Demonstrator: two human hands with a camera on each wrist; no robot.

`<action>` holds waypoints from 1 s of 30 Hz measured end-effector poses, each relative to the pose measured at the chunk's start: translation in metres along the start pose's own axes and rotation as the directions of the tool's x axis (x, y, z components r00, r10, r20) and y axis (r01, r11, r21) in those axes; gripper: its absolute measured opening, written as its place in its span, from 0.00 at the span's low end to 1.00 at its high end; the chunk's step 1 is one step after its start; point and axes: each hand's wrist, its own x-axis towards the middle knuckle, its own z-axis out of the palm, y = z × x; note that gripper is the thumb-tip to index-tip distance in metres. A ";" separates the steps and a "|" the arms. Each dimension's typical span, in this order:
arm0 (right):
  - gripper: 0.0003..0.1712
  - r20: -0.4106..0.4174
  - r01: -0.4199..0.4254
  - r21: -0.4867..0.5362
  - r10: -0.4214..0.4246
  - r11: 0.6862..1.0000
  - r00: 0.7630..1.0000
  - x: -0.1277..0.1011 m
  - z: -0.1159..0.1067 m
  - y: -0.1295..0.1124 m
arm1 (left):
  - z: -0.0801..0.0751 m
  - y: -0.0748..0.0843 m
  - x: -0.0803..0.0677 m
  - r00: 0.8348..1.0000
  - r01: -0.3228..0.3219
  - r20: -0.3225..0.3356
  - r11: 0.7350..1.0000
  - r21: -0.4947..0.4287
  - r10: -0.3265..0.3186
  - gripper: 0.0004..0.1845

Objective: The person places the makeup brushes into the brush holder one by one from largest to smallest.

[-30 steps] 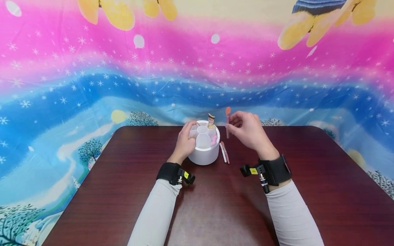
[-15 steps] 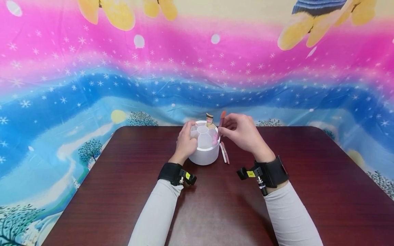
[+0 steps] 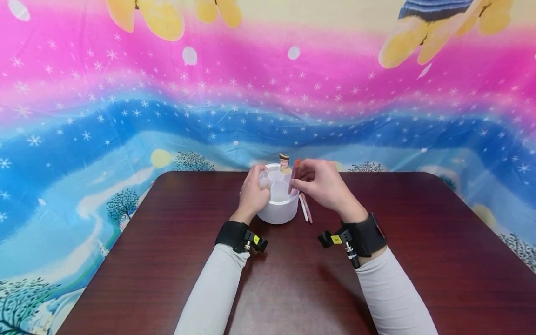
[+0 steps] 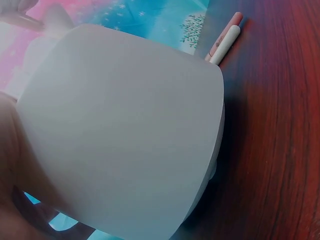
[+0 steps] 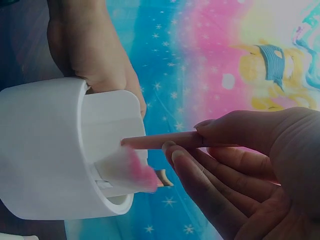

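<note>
At centre frame, on the dark table (image 3: 293, 279), the left hand (image 3: 252, 194) wraps the white divided holder (image 3: 278, 204) to steady it, while the right hand (image 3: 322, 184) pinches a pink stick (image 3: 294, 177), tip lowered into a right-side compartment.

Staged recording set-up, not a lived-in room: dark wooden table (image 3: 293, 279), cartoon snowflake backdrop cloth (image 3: 125, 107) filling the frame's upper half.

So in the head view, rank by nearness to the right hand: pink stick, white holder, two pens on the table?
1. Pink stick: pinched in the right hand.
2. White holder: just left of the fingers.
3. Two pens: on the table, below the hand.
2 and 3 are close.
</note>
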 end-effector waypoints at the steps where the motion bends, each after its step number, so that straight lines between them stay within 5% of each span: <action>1: 0.05 0.004 -0.001 0.003 0.001 1.000 1.000 0.000 0.001 0.000 | 0.000 0.000 0.000 1.000 0.003 -0.002 1.000 -0.001 -0.003 0.34; 18: 0.09 0.056 -0.040 -0.001 0.040 0.999 0.998 0.002 0.004 0.003 | 0.001 -0.003 0.001 0.999 -0.040 -0.006 0.998 -0.043 0.040 0.39; 30: 0.08 -0.061 -0.049 -0.090 0.044 0.995 0.997 0.004 -0.013 0.018 | 0.002 -0.005 0.003 0.999 -0.036 0.004 0.999 -0.038 0.037 0.37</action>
